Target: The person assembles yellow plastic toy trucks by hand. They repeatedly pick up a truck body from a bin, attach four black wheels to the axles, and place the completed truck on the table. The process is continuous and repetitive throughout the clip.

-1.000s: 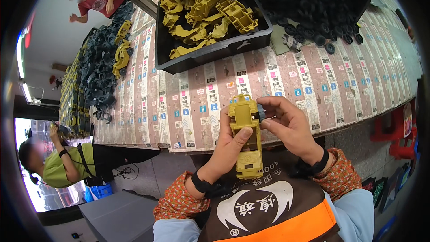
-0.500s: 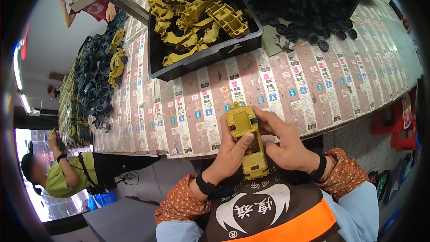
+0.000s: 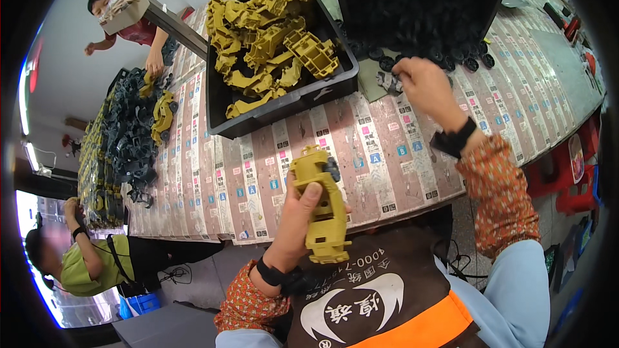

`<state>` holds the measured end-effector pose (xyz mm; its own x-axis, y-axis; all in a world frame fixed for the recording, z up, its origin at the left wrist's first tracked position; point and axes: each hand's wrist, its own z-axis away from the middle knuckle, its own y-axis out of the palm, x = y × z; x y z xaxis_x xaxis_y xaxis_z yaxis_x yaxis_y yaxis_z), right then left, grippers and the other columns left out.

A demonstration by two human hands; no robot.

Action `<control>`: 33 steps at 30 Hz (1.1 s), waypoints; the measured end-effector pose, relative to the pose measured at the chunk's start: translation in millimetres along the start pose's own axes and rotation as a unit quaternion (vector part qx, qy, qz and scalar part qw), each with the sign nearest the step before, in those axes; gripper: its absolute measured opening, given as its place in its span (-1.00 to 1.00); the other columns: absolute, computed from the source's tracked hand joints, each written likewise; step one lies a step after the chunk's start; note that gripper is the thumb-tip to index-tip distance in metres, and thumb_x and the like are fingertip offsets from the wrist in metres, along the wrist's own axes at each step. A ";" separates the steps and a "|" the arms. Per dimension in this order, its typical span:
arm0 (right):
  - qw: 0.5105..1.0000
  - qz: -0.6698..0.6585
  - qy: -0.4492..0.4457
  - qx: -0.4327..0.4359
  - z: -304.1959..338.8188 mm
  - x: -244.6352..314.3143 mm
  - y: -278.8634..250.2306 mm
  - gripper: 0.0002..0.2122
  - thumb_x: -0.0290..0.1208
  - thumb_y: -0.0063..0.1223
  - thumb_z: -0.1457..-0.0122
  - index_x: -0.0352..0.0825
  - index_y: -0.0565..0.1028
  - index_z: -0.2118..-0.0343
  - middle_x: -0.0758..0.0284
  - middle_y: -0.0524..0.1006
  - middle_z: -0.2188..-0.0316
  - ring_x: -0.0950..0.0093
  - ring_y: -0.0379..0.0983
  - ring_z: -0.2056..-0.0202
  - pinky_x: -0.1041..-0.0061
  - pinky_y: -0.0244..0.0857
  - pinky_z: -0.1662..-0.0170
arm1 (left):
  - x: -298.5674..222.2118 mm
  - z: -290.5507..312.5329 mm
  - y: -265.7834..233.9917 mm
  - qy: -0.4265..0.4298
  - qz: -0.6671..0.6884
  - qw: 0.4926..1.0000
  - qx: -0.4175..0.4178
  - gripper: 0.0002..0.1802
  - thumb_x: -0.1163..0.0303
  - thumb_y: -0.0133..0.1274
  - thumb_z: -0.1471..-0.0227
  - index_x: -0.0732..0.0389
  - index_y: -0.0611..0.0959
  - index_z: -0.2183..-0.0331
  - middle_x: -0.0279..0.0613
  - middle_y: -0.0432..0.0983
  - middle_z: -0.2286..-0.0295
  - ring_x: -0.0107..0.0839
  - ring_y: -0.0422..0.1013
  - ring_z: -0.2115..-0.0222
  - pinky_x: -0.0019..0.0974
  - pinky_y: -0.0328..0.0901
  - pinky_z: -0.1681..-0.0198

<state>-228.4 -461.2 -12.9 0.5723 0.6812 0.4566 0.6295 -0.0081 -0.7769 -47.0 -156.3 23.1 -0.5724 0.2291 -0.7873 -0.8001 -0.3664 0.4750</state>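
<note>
My left hand point(image 3: 291, 224) is wrapped round a yellow plastic toy car body point(image 3: 329, 216), held above the table's near edge with its open frame upward. A dark wheel point(image 3: 333, 169) shows on the right side of the body near its far end. My right hand point(image 3: 427, 87) is stretched far to the right, fingertips pinched together at a small heap of grey pieces point(image 3: 388, 82). What the fingertips grip, if anything, is too small to make out. Loose black wheels point(image 3: 471, 64) lie just beyond that hand, in front of a large dark container point(image 3: 412, 0).
A black bin point(image 3: 290, 104) heaped with yellow car bodies point(image 3: 274, 42) stands beyond my left hand. Dark car parts point(image 3: 132, 132) and yellow bodies point(image 3: 162, 116) cover the table's left side. Co-workers point(image 3: 93, 254) are at the left and far left. Red stools point(image 3: 574, 196) stand at right.
My right hand has left the car body and reached away to the grey pieces by the wheels. My left hand keeps the body, now slightly further left and tilted.
</note>
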 end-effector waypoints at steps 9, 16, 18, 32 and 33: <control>0.980 0.158 -0.098 0.072 -15.6 -29.7 17.6 -0.62 -0.66 0.09 0.02 -0.28 0.54 0.08 0.19 0.43 0.14 0.14 0.41 0.04 0.20 0.45 0.07 | 1.9 4.1 -25.2 -0.028 0.174 0.983 -0.053 -0.49 0.04 0.11 -0.27 0.22 0.48 -0.03 -0.10 0.54 0.17 -0.27 0.59 0.25 -0.16 0.56 0.11; 0.988 0.095 -0.113 0.044 3.8 -27.9 15.8 -0.57 -0.72 0.03 0.04 -0.35 0.40 0.02 0.20 0.53 0.23 0.14 0.44 0.09 0.17 0.39 0.04 | -9.2 -8.7 -13.1 0.052 0.109 0.988 -0.096 -0.61 0.11 0.12 -0.28 0.17 0.58 0.02 -0.09 0.60 0.18 -0.31 0.58 0.19 -0.17 0.53 0.05; 0.996 -0.039 -0.082 0.021 15.9 -5.3 4.3 -0.70 -0.65 0.05 -0.11 -0.36 0.45 0.05 0.23 0.57 0.27 0.32 0.53 0.20 0.33 0.43 0.15 | -7.7 -11.9 -9.8 0.095 0.116 0.982 -0.113 -0.63 0.15 0.15 -0.26 0.14 0.53 0.01 -0.09 0.59 0.20 -0.29 0.60 0.24 -0.23 0.56 0.11; 0.844 -0.486 0.130 0.185 136.1 154.8 -4.3 -0.69 -0.55 0.07 -0.26 -0.42 0.39 -0.05 0.06 0.63 0.29 0.33 0.64 0.32 0.42 0.45 0.25 | 0.4 -21.0 13.3 0.248 0.026 0.959 -0.136 -0.61 0.33 0.14 -0.26 0.18 0.40 -0.04 -0.12 0.52 0.22 -0.31 0.58 0.23 -0.16 0.59 0.12; 0.844 -0.485 0.127 0.192 137.9 154.1 -2.1 -0.69 -0.56 0.07 -0.26 -0.42 0.40 -0.06 0.06 0.63 0.29 0.33 0.64 0.33 0.42 0.45 0.25 | 1.2 -21.3 13.6 0.254 0.027 0.957 -0.138 -0.60 0.35 0.14 -0.26 0.18 0.39 -0.05 -0.12 0.52 0.21 -0.31 0.58 0.23 -0.15 0.60 0.13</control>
<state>-214.1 -255.2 -0.7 0.0104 0.0513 0.9986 0.6776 0.7340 -0.0447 -54.7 -180.2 20.3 -0.3944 -0.2386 -0.8874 -0.6533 -0.6063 0.4534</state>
